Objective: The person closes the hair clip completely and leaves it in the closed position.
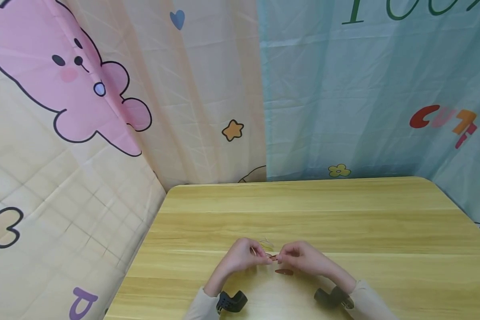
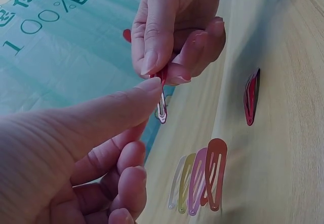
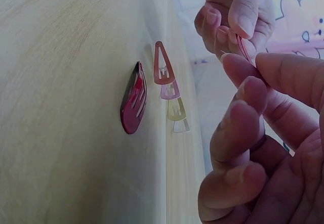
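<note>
Between the two hands is a red snap hair clip (image 2: 162,110), held up above the table. My left hand (image 1: 242,258) pinches one end of it between thumb and forefinger. From the other side, my right hand (image 1: 306,258) pinches the opposite end, the fingertips of both hands close together. Much of the clip is hidden by the fingers. A dark red hair clip (image 3: 133,105) lies on the table just below the hands, nearer the body.
Beyond the hands, an overlapping row of snap clips lies on the wooden table (image 1: 344,222): orange-red (image 2: 219,150), pink (image 3: 169,90), yellow (image 3: 176,110) and white (image 3: 180,127). Patterned curtains (image 1: 208,89) hang along the table's back and left side.
</note>
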A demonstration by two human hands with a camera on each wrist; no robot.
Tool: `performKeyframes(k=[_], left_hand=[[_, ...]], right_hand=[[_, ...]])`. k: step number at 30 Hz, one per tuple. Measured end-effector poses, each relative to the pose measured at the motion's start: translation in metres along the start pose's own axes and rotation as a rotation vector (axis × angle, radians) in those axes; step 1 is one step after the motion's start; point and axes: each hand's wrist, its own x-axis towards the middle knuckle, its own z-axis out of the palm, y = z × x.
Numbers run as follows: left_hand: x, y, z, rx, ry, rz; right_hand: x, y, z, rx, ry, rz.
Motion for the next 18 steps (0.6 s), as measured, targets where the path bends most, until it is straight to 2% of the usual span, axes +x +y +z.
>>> performKeyframes(k=[9, 14, 18], left_hand=[[-0.0001, -0.0004, -0.0017, -0.037, 0.03, 0.011], [0.0007, -0.0006, -0.0018, -0.046, 0.017, 0.0], [0.0013, -0.0005, -0.0021, -0.066, -0.023, -0.004]], right_hand=[[0.0024, 0.0002, -0.0006, -0.004, 0.05, 0.005], [0.0032, 0.0008, -0.0002, -0.001, 0.07, 0.026], [0.0017, -0.0047, 0.0004, -0.011, 0.082, 0.022]])
